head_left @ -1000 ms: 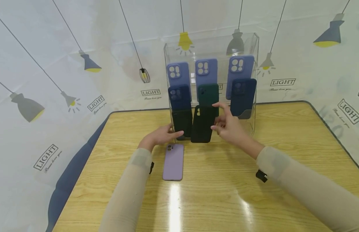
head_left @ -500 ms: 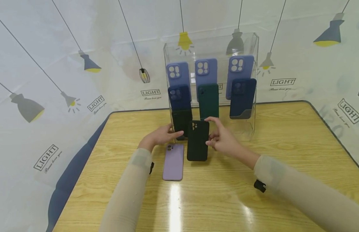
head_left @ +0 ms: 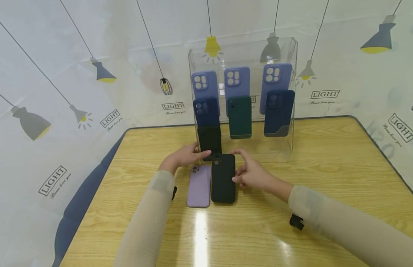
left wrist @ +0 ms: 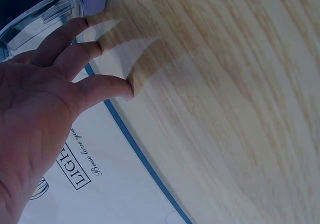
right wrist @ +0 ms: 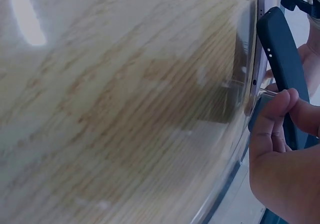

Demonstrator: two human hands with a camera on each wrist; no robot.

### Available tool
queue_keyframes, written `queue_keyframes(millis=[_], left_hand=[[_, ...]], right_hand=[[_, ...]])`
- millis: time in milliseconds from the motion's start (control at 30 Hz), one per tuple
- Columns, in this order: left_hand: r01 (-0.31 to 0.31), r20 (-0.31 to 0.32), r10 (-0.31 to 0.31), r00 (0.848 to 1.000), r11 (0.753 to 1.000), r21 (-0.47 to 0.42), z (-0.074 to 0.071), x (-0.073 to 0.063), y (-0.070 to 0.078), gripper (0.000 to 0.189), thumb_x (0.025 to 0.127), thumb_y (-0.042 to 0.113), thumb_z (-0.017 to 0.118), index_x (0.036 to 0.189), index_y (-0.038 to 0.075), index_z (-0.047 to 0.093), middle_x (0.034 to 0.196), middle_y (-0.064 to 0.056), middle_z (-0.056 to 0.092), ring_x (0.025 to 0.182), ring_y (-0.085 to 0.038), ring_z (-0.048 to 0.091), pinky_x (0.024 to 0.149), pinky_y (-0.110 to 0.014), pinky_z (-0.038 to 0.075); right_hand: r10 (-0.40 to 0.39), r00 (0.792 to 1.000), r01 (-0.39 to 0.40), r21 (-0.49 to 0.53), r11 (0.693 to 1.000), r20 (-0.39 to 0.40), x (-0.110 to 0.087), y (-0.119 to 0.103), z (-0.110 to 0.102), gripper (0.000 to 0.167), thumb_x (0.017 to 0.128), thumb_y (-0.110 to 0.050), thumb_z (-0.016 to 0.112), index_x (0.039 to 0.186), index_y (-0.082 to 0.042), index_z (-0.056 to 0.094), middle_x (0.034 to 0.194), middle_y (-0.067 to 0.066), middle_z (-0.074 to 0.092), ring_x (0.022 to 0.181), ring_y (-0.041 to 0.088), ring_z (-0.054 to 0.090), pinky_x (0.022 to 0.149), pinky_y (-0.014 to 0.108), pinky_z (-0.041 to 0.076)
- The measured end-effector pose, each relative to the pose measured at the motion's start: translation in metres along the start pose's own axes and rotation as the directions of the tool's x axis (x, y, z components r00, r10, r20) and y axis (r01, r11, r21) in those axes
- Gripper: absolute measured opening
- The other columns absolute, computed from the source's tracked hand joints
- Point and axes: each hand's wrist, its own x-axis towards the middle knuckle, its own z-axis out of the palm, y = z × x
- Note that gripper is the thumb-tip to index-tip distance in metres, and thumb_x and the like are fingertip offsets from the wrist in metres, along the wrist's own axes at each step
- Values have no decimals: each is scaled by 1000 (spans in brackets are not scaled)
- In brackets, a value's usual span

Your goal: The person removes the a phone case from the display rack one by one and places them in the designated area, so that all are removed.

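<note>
Our right grip [head_left: 251, 175] pinches the black case [head_left: 223, 180] beside the phone [head_left: 198, 189]; placing it likely needs levelling. Our left grip [head_left: 185, 155] looks unclear.

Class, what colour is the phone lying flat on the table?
The phone is light purple; the head view shows it best.

Right fingers [right wrist: 270, 118] bent (left fingers [left wrist: 106, 88] apart)

Even light fills the head view, glare [head_left: 201, 237] streaking the counter [head_left: 256, 237] at six o'clock. The wrist views are dimmer, slightly soft.
</note>
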Motion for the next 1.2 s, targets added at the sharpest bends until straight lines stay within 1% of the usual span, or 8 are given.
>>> queue_keyframes(millis=[133, 233, 400, 600, 967, 1100, 1200], left_hand=[[1, 0, -1, 1000, 1000, -5, 0, 0, 0, 117, 93, 86, 50, 173, 12, 9, 169, -23, 40, 155, -39, 44, 125, -58, 41], [3, 4, -3, 1000, 1000, -12, 0, 1, 0, 117, 93, 86, 50, 173, 11, 9, 170, -23, 39, 156, -40, 43, 125, -58, 40], [2, 2, -2, 1000, 1000, -16, 0, 0, 1, 117, 93, 86, 51, 173, 11, 10, 170, -24, 38, 156, -40, 42, 125, -58, 40], [-3, 1, 3, 1000, 1000, -7, 0, 1, -1, 117, 93, 86, 51, 173, 10, 11, 170, -24, 39, 155, -40, 44, 125, -57, 41], [9, 6, -9, 1000, 1000, -22, 0, 1, -1, 118, 92, 87, 52, 173, 11, 12, 169, -23, 40, 155, -40, 45, 124, -58, 41], [6, 1, -6, 1000, 1000, -18, 0, 1, -1, 118, 92, 87, 53, 173, 11, 12, 169, -23, 40, 155, -39, 44, 125, -58, 40], [9, 2, -9, 1000, 1000, -13, 1, 1, -2, 118, 92, 87, 52, 173, 11, 12, 170, -23, 39, 156, -39, 43, 126, -57, 40]], right_hand=[[30, 999, -31, 30, 999, 29, -1, 0, 2, 86, 93, 10, 73, 161, -19, 29, 75, 11, 66, 59, 21, 59, 58, 32, 55], [53, 998, -55, 44, 998, 44, -1, 1, 3, 85, 93, 9, 74, 161, -18, 30, 76, 11, 66, 59, 20, 60, 58, 30, 56], [77, 996, -79, 32, 996, 55, 0, 3, 6, 83, 93, 7, 75, 160, -17, 31, 81, 13, 69, 60, 18, 62, 57, 28, 58], [89, 993, -92, 29, 995, 77, 3, 4, 10, 83, 94, 6, 74, 161, -16, 29, 82, 13, 71, 60, 17, 61, 59, 28, 58], [111, 992, -114, 47, 992, 63, 10, 10, 13, 86, 92, 5, 75, 165, -11, 31, 76, 8, 69, 60, 16, 63, 58, 27, 58], [124, 990, -127, 44, 991, 64, 12, 11, 13, 88, 93, 3, 75, 168, -10, 30, 76, 8, 70, 59, 16, 63, 57, 27, 58], [129, 990, -131, 44, 990, 60, 13, 12, 14, 89, 93, 0, 76, 168, -7, 28, 75, 8, 71, 58, 15, 62, 57, 27, 58]])
